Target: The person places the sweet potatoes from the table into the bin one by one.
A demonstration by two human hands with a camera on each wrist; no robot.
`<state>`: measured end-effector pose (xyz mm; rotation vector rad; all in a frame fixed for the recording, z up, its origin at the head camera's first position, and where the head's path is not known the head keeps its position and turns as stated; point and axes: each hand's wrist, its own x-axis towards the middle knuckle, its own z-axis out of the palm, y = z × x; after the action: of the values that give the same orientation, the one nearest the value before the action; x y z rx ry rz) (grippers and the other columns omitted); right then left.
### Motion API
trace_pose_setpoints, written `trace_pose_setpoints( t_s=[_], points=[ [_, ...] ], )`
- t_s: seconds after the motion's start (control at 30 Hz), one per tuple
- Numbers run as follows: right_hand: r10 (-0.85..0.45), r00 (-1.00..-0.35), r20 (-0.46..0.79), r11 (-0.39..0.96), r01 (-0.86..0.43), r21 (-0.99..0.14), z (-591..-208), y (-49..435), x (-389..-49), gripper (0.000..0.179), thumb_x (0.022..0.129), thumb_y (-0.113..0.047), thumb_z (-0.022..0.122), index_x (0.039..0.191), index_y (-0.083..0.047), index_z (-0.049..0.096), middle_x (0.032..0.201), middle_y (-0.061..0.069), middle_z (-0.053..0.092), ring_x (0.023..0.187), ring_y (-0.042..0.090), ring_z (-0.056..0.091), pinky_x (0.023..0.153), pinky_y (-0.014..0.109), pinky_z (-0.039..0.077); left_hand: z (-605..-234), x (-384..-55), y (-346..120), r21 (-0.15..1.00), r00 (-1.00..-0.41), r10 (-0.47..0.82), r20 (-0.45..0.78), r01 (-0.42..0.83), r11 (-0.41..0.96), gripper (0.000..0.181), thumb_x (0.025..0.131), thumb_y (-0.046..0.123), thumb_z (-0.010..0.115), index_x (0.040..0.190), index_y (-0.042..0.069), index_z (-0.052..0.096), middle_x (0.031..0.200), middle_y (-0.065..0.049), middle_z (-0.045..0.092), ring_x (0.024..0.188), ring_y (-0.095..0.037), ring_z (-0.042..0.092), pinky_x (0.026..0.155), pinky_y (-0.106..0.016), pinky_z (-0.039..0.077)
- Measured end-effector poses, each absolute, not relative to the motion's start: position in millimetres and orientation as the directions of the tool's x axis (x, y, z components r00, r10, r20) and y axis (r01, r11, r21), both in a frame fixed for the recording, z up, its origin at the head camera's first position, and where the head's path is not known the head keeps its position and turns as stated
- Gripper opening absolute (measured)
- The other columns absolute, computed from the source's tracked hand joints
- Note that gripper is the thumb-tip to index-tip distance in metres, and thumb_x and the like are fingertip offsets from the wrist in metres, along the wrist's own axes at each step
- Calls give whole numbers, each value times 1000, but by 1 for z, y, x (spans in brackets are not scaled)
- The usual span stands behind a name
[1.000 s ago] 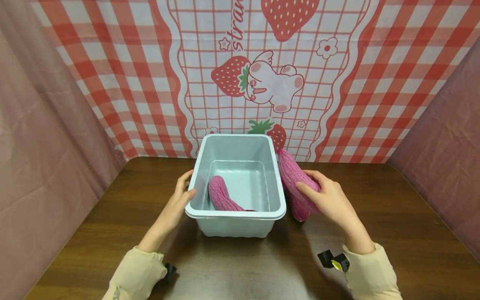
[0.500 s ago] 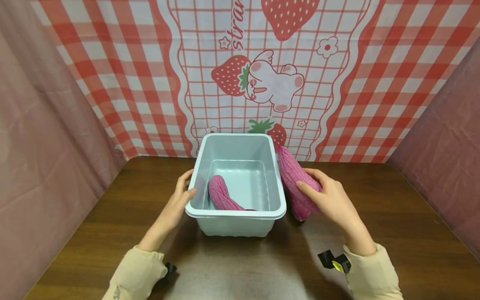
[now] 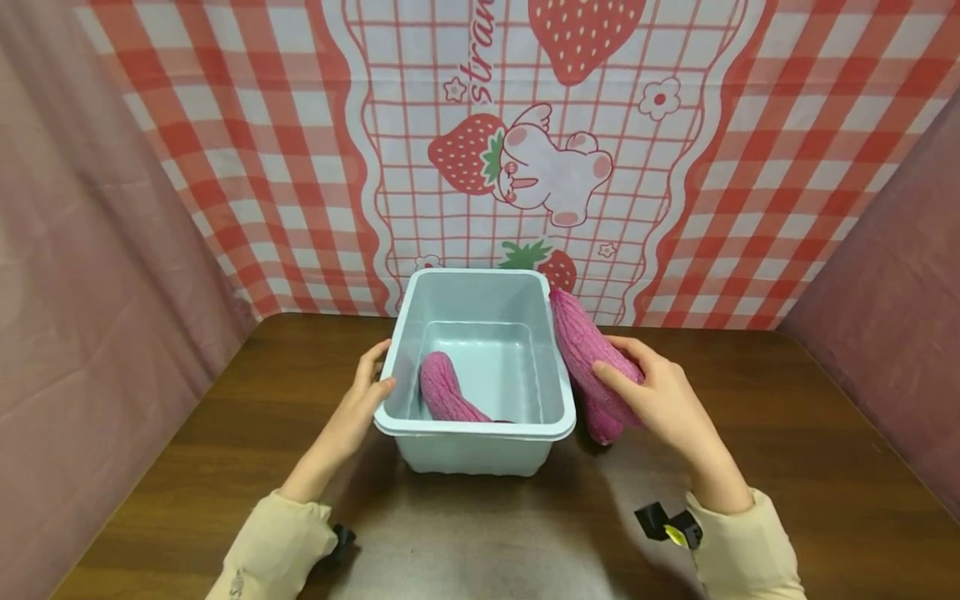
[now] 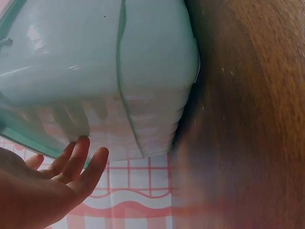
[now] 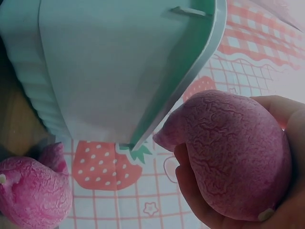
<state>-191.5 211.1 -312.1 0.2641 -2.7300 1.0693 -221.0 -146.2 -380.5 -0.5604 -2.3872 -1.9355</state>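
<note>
In the head view my right hand (image 3: 667,404) holds a long pink wrinkled vegetable (image 3: 588,350), tapered at its far end, beside the right rim of a pale blue-green plastic basin (image 3: 474,454). Below it on the table lies another pink vegetable (image 3: 602,423), mostly covered by the held one; more of this lower vegetable (image 5: 35,193) shows in the right wrist view. A similar pink vegetable (image 3: 444,387) rests inside the basin, its near end hidden by the front rim. My left hand (image 3: 360,408) touches the basin's left side, fingers lightly bent in the left wrist view.
The basin stands on a brown wooden table (image 3: 225,433). Behind rises a red and white checked cloth (image 3: 285,167) with strawberry prints. Pink curtains (image 3: 97,292) hang at both sides. A small black device (image 3: 667,523) sits by the right sleeve.
The held vegetable has risen a little and shifted slightly left, closer to the basin's right rim. The left hand and basin keep their place; the head view has shifted slightly.
</note>
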Motion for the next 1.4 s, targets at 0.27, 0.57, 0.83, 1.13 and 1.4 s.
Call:
trace_pose_setpoints(
  t_s=[0.27, 0.57, 0.83, 1.13, 1.4],
  points=[
    [-102, -965, 241, 712, -240, -660, -310, 207, -194, 51, 86, -49, 54, 127, -19, 50, 115, 11, 59, 90, 23, 54, 74, 37, 45, -381, -221, -145, 944, -934, 266, 237, 286, 163, 57, 91, 19, 39, 142, 10, 16, 126, -28, 32, 110, -42, 41, 87, -48, 41],
    [-81, -959, 271, 704, -247, -666, -304, 194, -198, 52, 85, -50, 54, 125, -17, 52, 114, 10, 60, 92, 23, 54, 77, 38, 43, -382, -218, -147, 948, -942, 249, 224, 270, 170, 56, 92, 20, 39, 142, 11, 16, 125, -24, 35, 109, -38, 43, 87, -42, 41],
    [-83, -954, 289, 696, -263, -668, -300, 186, -199, 51, 85, -49, 55, 125, -16, 53, 114, 10, 61, 92, 22, 55, 76, 37, 44, -382, -219, -147, 946, -938, 261, 227, 276, 170, 56, 92, 20, 39, 143, 12, 15, 127, -26, 32, 111, -40, 41, 89, -46, 40],
    [-98, -947, 307, 637, -297, -711, -294, 174, -200, 50, 86, -46, 56, 126, -17, 51, 114, 8, 60, 94, 21, 54, 78, 37, 43, -380, -220, -145, 946, -935, 264, 237, 283, 155, 56, 92, 18, 39, 142, 11, 16, 126, -28, 32, 109, -43, 41, 87, -48, 41],
    [-116, -954, 277, 593, -290, -751, -292, 163, -201, 50, 87, -46, 53, 129, -17, 48, 116, 10, 57, 95, 23, 52, 80, 39, 43, -380, -219, -145, 946, -937, 255, 240, 284, 153, 56, 91, 17, 38, 142, 9, 16, 125, -29, 32, 109, -44, 40, 88, -50, 40]
  ],
)
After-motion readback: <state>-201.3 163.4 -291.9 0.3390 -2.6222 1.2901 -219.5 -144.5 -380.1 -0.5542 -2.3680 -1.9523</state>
